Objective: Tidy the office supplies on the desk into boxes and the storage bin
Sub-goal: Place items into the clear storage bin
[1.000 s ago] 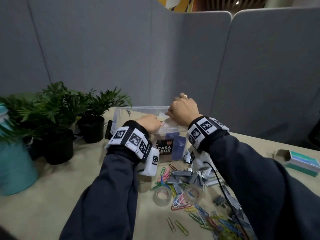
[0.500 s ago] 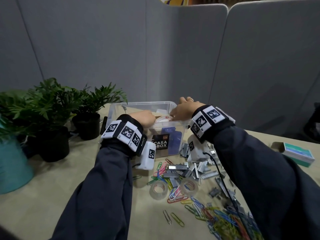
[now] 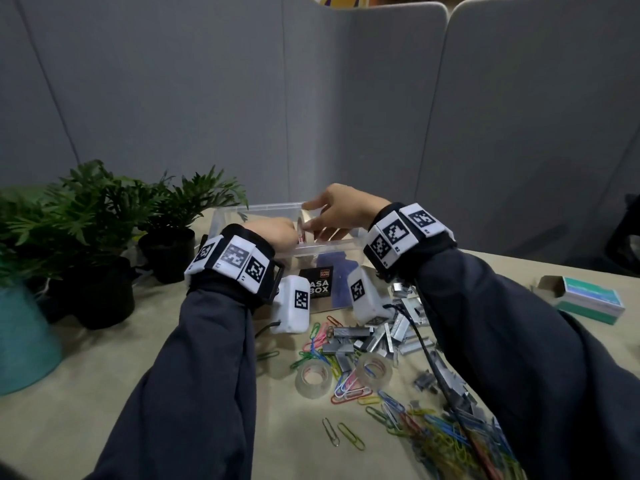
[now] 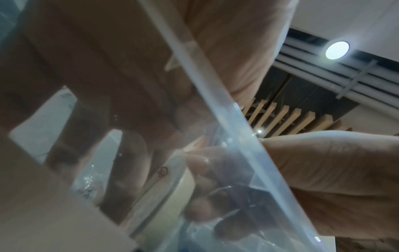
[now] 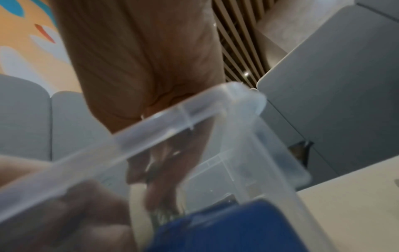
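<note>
Tape roll (image 3: pixel 304 226) was pinched between left hand (image 3: pixel 277 232) and right hand (image 3: pixel 341 211) over the storage bin (image 3: pixel 228 220), apparently for lowering inside.

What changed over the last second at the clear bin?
Both hands went from above the clear plastic storage bin down to its rim. They hold a roll of clear tape over the opening: right hand pinching it, left hand against its other side. The two tape rolls, coloured paper clips and staple strips on the desk stayed put.
</note>
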### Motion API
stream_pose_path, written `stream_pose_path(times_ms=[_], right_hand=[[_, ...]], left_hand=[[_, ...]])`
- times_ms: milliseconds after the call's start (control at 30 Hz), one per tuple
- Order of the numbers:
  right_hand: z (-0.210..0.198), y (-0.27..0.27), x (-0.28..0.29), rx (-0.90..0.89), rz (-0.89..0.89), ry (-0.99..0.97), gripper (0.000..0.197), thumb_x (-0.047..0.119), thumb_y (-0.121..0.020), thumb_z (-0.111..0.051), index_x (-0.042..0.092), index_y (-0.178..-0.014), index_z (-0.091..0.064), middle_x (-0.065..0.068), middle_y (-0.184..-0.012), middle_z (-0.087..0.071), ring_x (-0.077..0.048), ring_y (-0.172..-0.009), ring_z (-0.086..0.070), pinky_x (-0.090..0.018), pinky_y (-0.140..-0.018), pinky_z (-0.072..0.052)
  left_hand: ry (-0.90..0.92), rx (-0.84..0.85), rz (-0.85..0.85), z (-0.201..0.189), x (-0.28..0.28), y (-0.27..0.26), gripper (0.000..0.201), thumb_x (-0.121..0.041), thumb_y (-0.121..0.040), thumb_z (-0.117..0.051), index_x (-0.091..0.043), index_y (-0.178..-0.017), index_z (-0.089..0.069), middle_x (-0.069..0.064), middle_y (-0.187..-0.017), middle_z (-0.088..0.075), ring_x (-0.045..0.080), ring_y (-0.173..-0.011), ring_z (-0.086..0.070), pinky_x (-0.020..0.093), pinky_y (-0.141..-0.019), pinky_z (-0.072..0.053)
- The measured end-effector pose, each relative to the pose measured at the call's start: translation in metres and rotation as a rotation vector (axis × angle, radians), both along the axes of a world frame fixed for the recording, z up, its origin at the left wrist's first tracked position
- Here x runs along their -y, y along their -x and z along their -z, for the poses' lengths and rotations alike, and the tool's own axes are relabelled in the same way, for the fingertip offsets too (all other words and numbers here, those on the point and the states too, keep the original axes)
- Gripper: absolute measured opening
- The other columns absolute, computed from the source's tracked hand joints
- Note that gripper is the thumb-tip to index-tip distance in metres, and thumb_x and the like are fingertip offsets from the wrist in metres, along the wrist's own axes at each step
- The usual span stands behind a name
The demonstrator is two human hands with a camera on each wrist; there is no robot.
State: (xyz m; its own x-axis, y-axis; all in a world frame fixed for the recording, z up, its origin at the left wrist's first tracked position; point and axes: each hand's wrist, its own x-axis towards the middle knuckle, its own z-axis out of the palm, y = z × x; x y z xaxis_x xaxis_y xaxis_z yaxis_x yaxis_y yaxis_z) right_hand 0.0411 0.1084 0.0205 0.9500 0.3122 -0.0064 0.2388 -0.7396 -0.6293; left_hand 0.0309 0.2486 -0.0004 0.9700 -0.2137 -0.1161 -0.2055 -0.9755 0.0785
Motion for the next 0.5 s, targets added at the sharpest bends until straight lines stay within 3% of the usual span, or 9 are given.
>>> stream_pose_path(times_ms=[133, 200, 300, 400, 500], right_hand=[[0.000, -0.001, -0.004, -0.026, -0.013, 0.050, 0.043, 0.017, -0.096, -0.063, 0.003, -0.135, -0.053, -0.005, -0.083, -0.068, -0.013, -0.067, -0.066, -0.025, -0.068, -0.057], [0.003, -0.003, -0.002, 0.027, 0.007, 0.172, 0.036, 0.022, -0.098, -0.060, 0.002, -0.127, -0.060, -0.009, -0.099, -0.071, -0.019, -0.082, -0.068, -0.030, -0.081, -0.056], [0.010, -0.009, 0.003, 0.103, 0.007, 0.233, 0.046, 0.028, -0.094, -0.065, 0.009, -0.135, -0.057, -0.012, -0.121, -0.067, -0.022, -0.100, -0.065, -0.031, -0.097, -0.049], [0.012, -0.006, 0.007, 0.107, -0.053, 0.111, 0.058, 0.028, -0.087, -0.074, 0.012, -0.139, -0.053, -0.010, -0.111, -0.072, -0.014, -0.087, -0.066, -0.023, -0.087, -0.051], [0.017, -0.005, 0.009, 0.185, -0.099, 0.109, 0.061, 0.029, -0.080, -0.081, 0.016, -0.135, -0.058, -0.004, -0.099, -0.075, -0.008, -0.085, -0.066, -0.015, -0.077, -0.046]], left_hand=[[-0.047, 0.003, -0.001, 0.000, -0.001, 0.002, 0.042, -0.017, -0.090, -0.063, -0.010, -0.131, -0.058, 0.006, -0.133, -0.055, 0.027, -0.123, -0.050, 0.038, -0.105, -0.040], [-0.013, -0.010, -0.035, 0.000, -0.002, 0.002, 0.036, -0.017, -0.090, -0.060, -0.010, -0.126, -0.061, 0.009, -0.129, -0.060, 0.028, -0.118, -0.054, 0.038, -0.103, -0.042], [-0.041, -0.011, -0.018, -0.001, -0.001, 0.001, 0.042, -0.018, -0.084, -0.070, -0.009, -0.124, -0.062, 0.008, -0.124, -0.062, 0.027, -0.115, -0.055, 0.038, -0.101, -0.044], [-0.032, -0.028, -0.016, -0.002, 0.000, 0.003, 0.044, -0.017, -0.082, -0.072, -0.010, -0.125, -0.062, 0.007, -0.125, -0.062, 0.027, -0.116, -0.055, 0.038, -0.102, -0.043], [0.008, -0.031, -0.020, -0.003, 0.000, 0.003, 0.037, -0.016, -0.088, -0.066, -0.014, -0.125, -0.061, 0.005, -0.124, -0.063, 0.025, -0.116, -0.055, 0.035, -0.101, -0.042]])
